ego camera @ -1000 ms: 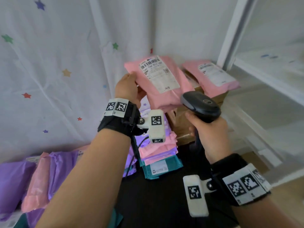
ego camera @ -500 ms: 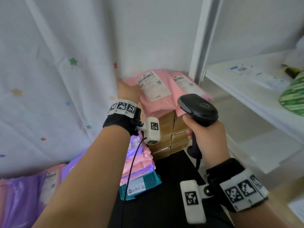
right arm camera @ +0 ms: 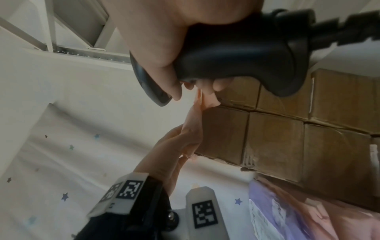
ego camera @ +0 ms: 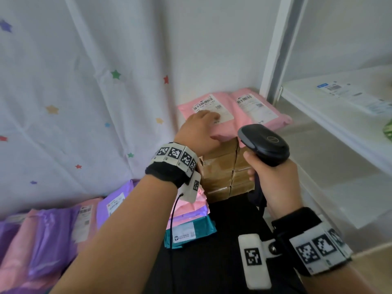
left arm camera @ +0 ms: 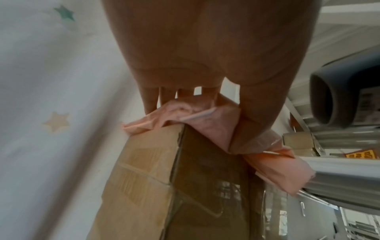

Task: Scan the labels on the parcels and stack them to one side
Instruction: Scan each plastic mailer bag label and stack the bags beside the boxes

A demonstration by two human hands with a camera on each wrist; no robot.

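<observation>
Several soft purple and pink plastic mailer bags (ego camera: 53,236) lie heaped at the far left against a white curtain printed with coloured stars (ego camera: 63,92). Just right of them, a low pile of pink and purple mailers (ego camera: 191,209) sits on a teal mailer with a white label (ego camera: 191,231), partly hidden behind the left forearm. The left hand (ego camera: 198,132) rests on the near left part of a pink plastic parcel with a white barcode label (ego camera: 212,109); its fingers lie over the top and the thumb goes under the front edge, so it pinches the parcel, as the left wrist view shows. That parcel lies on top of a stack of brown taped cardboard boxes (ego camera: 220,172) in the corner, with its front edge hanging over the boxes. A second pink labelled parcel (ego camera: 261,109) lies touching its right side on the same stack. Nearer and to the right, the right hand (ego camera: 273,181) is wrapped round the handle of a black handheld barcode scanner (ego camera: 264,145), whose head is above the fist and points toward the parcels. White shelving (ego camera: 339,115) stands at the far right with flat labelled packets (ego camera: 356,96) on it.
</observation>
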